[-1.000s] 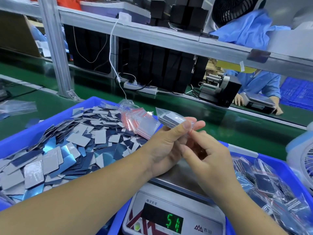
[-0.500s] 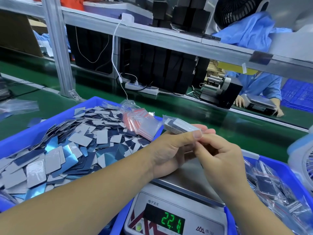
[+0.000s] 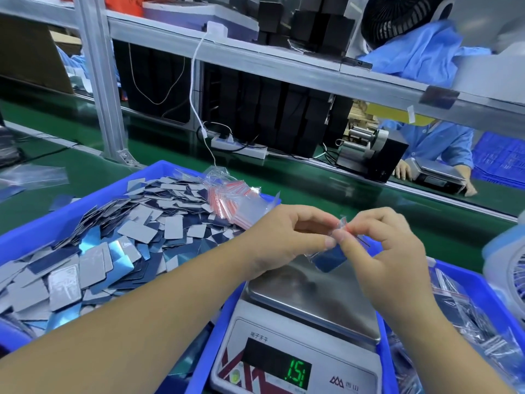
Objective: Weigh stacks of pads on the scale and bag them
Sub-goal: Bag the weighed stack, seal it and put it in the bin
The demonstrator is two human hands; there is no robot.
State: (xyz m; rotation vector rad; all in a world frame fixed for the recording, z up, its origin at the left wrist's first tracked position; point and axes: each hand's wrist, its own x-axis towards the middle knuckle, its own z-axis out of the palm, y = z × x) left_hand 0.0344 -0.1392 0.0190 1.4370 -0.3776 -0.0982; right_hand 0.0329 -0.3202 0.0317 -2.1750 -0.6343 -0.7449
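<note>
1. Now, from the head camera, my left hand point(image 3: 279, 237) and my right hand point(image 3: 389, 251) meet above the steel pan of the scale point(image 3: 312, 302), both pinching the top edge of one small clear bag point(image 3: 331, 255) with a red strip.
2. Blue pads sit inside that bag, which hangs from my fingertips just over the pan; I cannot tell whether it touches the metal.
3. My left thumb and forefinger are curled onto the bag's mouth, and my right ones pinch it from the other side.
4. Left of the scale, a blue tray point(image 3: 42, 226) holds a heap of loose pads point(image 3: 93, 251) and a bunch of empty bags point(image 3: 235, 203).
5. Right of it, another blue bin point(image 3: 480, 291) holds filled bags point(image 3: 468, 331).
6. Green digits glow on the scale's display.
</note>
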